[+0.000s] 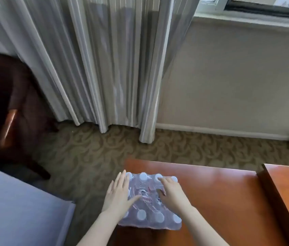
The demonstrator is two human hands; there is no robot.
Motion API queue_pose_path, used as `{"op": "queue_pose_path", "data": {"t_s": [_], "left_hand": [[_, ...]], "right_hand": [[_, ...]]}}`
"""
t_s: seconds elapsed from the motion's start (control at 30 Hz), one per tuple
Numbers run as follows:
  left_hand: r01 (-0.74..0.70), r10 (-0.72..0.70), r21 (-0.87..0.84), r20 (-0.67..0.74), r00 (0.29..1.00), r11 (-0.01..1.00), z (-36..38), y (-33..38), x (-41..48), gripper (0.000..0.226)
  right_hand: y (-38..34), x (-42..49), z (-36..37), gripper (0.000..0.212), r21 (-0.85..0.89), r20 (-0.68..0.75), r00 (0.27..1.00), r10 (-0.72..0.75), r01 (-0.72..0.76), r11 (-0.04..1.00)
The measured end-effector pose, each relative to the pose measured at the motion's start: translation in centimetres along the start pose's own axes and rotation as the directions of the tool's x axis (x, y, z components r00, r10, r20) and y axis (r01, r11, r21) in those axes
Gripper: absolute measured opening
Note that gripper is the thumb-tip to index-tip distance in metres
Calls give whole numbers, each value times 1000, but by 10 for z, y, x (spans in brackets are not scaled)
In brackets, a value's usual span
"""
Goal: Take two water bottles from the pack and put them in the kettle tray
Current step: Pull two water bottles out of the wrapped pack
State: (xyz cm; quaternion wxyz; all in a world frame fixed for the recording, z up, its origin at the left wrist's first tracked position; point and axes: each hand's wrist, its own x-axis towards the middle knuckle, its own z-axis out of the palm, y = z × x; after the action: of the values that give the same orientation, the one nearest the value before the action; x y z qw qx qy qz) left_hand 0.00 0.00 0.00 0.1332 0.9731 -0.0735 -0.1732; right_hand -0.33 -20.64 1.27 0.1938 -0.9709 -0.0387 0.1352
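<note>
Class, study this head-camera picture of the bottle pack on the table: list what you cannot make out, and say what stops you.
1. Kettle tray: not in the head view at all.
2. Middle caps of the pack: covered by the left hand and right hand.
3. Label print: blurred under the wrap.
4. Whether the wrap is torn: hidden beneath the fingers.
5. Table: its near side is cut off by the bottom edge.

1. Bench (220, 192): glossy reddish-orange wood; paler glare along the far edge.
2. Pack (149, 222): clear film, faintly bluish; white round caps in rows; red and white print at the middle, blurred.
3. Carpet (96, 153): olive-brown; lighter tan scroll pattern.
4. Curtain (96, 68): grey; fine pale vertical stripes.
5. Wall (237, 86): plain beige; white skirting.
6. Chair (7, 103): dark brown; orange-brown wooden arm.
7. Bed (16, 210): flat grey-blue.
</note>
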Motion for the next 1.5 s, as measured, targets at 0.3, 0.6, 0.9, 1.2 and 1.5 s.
{"op": "queue_pose_path", "data": {"t_s": [0.3,0.6,0.9,1.2,1.5], "left_hand": [[-41,41,-2,54,998,999,42,-5,-8,118],[-112,114,55,-32,993,992,37,-4,-13,113],[-70,69,26,59,996,997,39,-7,-9,112],[-80,82,-36,61,995,996,43,-10,-9,110],[-67,66,-3,-34,997,998,42,-10,-11,118]], "right_hand": [[-10,2,45,42,-91,102,993,-65,74,993],[6,-29,2,17,141,-239,967,-90,126,982],[70,-101,25,64,-92,-352,918,-185,163,982],[28,-78,11,29,141,-487,872,43,31,989],[-42,26,44,38,-379,157,980,-123,174,909]]}}
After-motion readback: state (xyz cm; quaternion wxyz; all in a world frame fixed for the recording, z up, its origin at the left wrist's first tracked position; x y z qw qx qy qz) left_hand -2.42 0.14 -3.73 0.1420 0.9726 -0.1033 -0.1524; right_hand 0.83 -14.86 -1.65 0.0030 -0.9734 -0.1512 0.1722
